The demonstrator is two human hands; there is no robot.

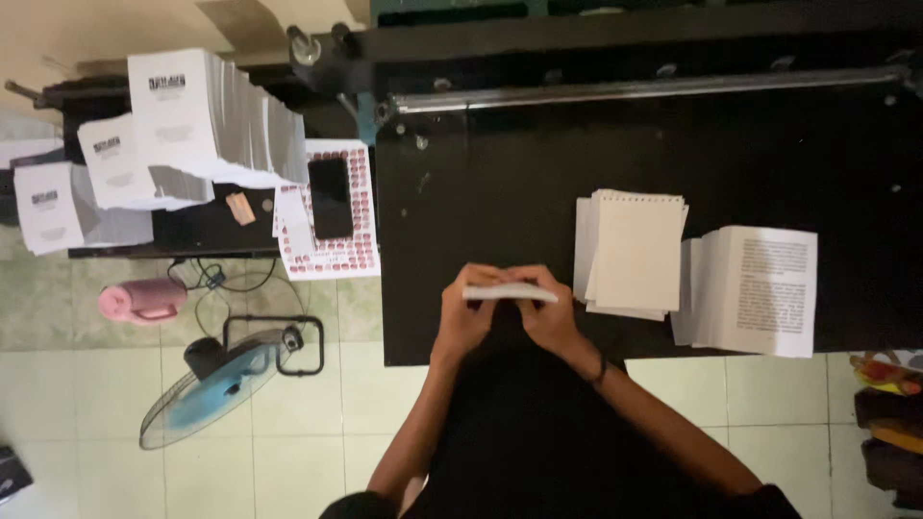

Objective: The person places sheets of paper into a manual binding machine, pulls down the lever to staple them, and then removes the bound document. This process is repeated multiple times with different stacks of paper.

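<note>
Right now both hands meet over the near edge of the black table [481,192], pinching a thin sheaf of white sheets [510,293] between them. The left hand [468,315] grips the sheaf's left end, thumb beneath and fingers curled over the top; the right hand [548,312] clamps the other end the same way, a dark band on its wrist. The sheaf is seen edge-on and level — held that way, as far as I can judge, so its edges can be squared before it goes down.

Just beyond the right fingers lies a stack of cream sheets [635,252] with a row of punched holes along its far edge, set within easy reach. Further right of it, overlapping its side, sits a pile of printed pages [760,288], text up.

Past the fingertips, across the table's dark middle, a long metal bar [654,88] runs along the far side.

Well off to the left of the left fingers, a dark phone [332,197] rests on a sheet of red stickers [358,252]; beyond that lean tall stacks of printed booklets [192,115]. Down on the tiled floor stand a fan [216,384] and a pink bottle [139,300] — both well apart from the hands.
</note>
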